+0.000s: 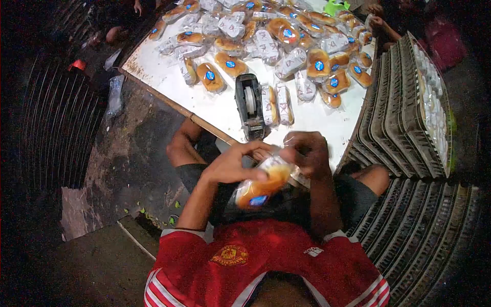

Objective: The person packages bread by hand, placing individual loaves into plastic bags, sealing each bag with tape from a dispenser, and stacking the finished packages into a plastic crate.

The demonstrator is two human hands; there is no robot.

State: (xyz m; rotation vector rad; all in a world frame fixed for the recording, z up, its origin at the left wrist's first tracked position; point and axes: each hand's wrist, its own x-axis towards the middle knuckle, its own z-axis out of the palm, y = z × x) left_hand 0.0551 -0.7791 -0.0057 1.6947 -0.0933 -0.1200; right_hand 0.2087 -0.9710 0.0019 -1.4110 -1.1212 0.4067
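A wrapped bread roll (265, 188) with a blue label is held over my lap, tilted, its label end toward the lower left. My left hand (237, 163) grips it, thumb on top of the clear wrapper. At the wrapper's upper right end, my right hand (308, 152) has its fingers closed on the plastic; the fingertips are blurred. Just beyond my hands, a black tape dispenser (250, 108) stands on the white table (204, 110). Two wrapped rolls (276, 106) lie side by side to its right.
Many wrapped rolls (286, 31) are heaped on the table's far part. Stacked crates (394, 97) rise at the right, with more trays (404, 225) below and at the far left (56, 123). Another person's hand (378, 23) shows at the upper right.
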